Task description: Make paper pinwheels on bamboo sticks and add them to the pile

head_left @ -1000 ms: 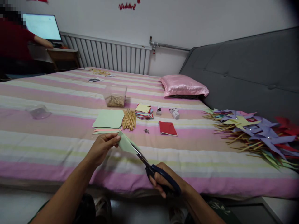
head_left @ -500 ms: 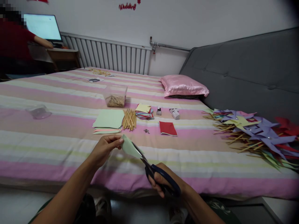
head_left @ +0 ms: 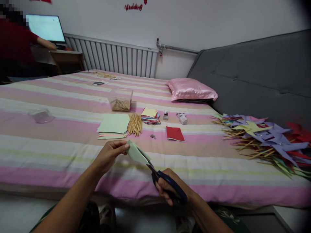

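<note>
Between thumb and fingers, my left hand [head_left: 112, 154] pinches one corner of a pale green sheet of paper [head_left: 136, 153], held above the bed's front part. My right hand [head_left: 167, 186] grips dark blue-handled scissors [head_left: 171, 184]. Their blades reach into the paper from its lower right side, with the blade tips partly hidden by it. Just beyond my left hand lies a stack of pale green and pink paper [head_left: 114, 123]. Beside it are a bundle of thin wooden sticks [head_left: 135, 124], small metal pins [head_left: 153, 136] and a red paper square [head_left: 175, 133].
Behind the sticks stand a clear box of sticks [head_left: 120, 101] and a pile of coloured squares [head_left: 149, 113]. Paper pinwheels [head_left: 264, 131] are heaped at the right. A clear lid [head_left: 41, 116] lies left, a pink pillow [head_left: 191, 90] farther back. A person in red [head_left: 16, 42] sits at a monitor.
The scissor blades have closed further on the green paper, and the handles have come closer together. My left hand has hardly moved.
</note>
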The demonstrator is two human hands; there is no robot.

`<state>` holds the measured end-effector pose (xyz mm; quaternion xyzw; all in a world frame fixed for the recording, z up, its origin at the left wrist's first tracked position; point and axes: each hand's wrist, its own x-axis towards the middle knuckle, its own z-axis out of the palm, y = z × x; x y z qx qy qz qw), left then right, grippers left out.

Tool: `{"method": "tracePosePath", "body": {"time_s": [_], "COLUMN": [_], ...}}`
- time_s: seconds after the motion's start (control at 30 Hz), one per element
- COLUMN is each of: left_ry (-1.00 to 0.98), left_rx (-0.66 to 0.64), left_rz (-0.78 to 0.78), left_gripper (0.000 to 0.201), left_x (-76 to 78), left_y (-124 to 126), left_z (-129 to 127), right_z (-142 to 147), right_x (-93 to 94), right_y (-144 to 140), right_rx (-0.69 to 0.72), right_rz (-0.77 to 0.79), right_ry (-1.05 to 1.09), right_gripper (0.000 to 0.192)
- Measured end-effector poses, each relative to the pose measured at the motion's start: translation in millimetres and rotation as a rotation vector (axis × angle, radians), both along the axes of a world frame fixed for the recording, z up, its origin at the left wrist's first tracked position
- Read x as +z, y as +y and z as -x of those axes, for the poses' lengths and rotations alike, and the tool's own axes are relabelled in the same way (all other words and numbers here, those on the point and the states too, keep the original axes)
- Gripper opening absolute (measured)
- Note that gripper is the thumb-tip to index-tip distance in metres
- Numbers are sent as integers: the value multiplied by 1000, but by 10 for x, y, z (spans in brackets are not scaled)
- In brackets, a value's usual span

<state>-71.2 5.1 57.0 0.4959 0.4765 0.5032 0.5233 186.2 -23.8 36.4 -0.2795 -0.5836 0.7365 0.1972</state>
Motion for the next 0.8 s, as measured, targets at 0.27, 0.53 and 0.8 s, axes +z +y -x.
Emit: {"method": "tracePosePath", "body": {"time_s": [0.27,0.53,0.8], "left_ry": [11,2,-2], "left_rx": [-2,19,10], "left_rz": [-7,3,7], "left_gripper": [14,14,14], "left_x": [3,15,17], "left_y": [-5,-8,-2], "left_z": [-2,-11,-13], "right_z": [8,1,-5], "right_x": [-9,21,11], "right_y": [1,-11,-7], "right_rx": [-5,-39,-20], "right_rz": [-14,-13,-14], "right_ry": [-73,-43,-13], "right_gripper": [59,61,62]}}
